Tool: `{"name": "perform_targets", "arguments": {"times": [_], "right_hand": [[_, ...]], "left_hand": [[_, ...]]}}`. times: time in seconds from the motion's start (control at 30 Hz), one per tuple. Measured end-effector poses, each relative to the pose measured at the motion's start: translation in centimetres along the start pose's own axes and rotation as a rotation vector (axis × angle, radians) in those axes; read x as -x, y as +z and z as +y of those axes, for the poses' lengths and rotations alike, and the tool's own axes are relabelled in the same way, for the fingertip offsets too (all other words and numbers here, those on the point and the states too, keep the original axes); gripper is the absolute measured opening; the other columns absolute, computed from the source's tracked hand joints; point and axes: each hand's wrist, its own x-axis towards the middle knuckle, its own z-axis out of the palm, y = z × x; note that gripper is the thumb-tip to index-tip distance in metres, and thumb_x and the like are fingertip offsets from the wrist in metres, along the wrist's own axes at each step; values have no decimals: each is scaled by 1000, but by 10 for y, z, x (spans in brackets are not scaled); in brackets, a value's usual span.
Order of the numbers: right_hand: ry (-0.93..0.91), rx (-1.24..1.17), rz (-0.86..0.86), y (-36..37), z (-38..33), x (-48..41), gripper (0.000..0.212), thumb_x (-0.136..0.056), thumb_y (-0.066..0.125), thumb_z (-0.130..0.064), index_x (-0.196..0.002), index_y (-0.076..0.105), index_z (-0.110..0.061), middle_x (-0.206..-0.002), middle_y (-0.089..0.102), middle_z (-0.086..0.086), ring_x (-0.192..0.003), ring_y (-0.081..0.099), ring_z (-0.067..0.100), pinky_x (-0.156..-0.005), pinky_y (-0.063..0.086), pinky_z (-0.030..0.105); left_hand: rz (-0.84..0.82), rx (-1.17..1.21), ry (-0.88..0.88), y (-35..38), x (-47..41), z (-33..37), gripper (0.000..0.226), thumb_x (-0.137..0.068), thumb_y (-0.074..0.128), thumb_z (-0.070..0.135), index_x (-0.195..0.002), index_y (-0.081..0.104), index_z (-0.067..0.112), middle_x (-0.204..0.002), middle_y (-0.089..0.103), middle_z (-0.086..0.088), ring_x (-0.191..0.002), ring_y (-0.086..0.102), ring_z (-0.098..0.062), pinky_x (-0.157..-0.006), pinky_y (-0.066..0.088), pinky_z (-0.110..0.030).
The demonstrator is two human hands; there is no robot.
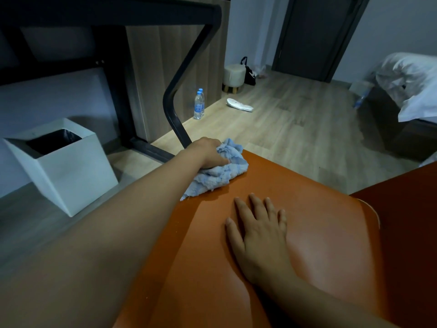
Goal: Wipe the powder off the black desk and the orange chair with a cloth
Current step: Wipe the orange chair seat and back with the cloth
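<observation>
Cloth [220,176] on orange chair [326,247], bottle label [199,107] unreadable

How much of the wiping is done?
Done, it seems: the orange chair seat around the flat right hand looks shiny, with no clear powder. In hand: the left hand grips the blue cloth at the seat's far edge. Left: a few pale specks seem to dot the seat's left side, and the black desk top is out of sight, so that part cannot be judged.
</observation>
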Motion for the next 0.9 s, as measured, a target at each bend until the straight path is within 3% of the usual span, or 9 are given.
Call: {"name": "perform_targets", "arguments": {"times": [0.33, 0.53, 0.6, 0.7, 0.83, 0.9], "right_hand": [[-7, -9, 37, 3, 0, 0, 77, -81, 3, -67, -149, 26, -39, -160, 19, -4, -149, 5, 24, -119, -3, 50], [-2, -16, 48, 2, 0, 0, 63, -92, 17, -63, -148, 31, -37, -159, 24, -2, -149, 8, 25, -119, -2, 51], [-5, -15, 53, 2, 1, 0, 57, -96, 25, -59, -148, 32, -36, -158, 25, -1, -149, 9, 25, -119, -1, 51], [3, -19, 59, 1, 1, 1, 63, -91, 21, -60, -147, 35, -36, -157, 27, 0, -148, 12, 26, -118, 0, 52], [0, -16, 67, 2, 1, 1, 54, -97, 29, -56, -147, 36, -35, -157, 27, 1, -148, 12, 27, -119, 1, 53], [-1, -13, 72, 2, 1, 1, 54, -97, 31, -55, -147, 36, -34, -157, 28, 1, -148, 13, 27, -119, 1, 53]], "left_hand": [[1, 62, -11, 6, 51, -27, 45, -80, 61, 52, -114, 57, 24, -112, 56, -3, -100, 56, -23, -77, 48, -35], [4, 107, -22, 8, 90, -42, 27, -73, 59, 58, -74, 44, 35, -97, 57, 0, -88, 56, -19, -68, 39, -31], [8, 124, -21, 9, 104, -48, 25, -72, 58, 59, -75, 46, 37, -94, 58, 3, -87, 57, -16, -66, 40, -29], [27, 128, -12, 10, 125, -56, 39, -65, 50, 68, -90, 53, 39, -99, 59, 6, -88, 57, -12, -65, 40, -27], [37, 156, -39, 8, 159, -60, 22, -77, 58, 54, -88, 52, 36, -100, 58, 4, -89, 54, -13, -65, 36, -26], [49, 171, -34, 6, 175, -61, 24, -81, 60, 49, -98, 58, 32, -109, 56, 4, -95, 53, -12, -69, 37, -26]]}}
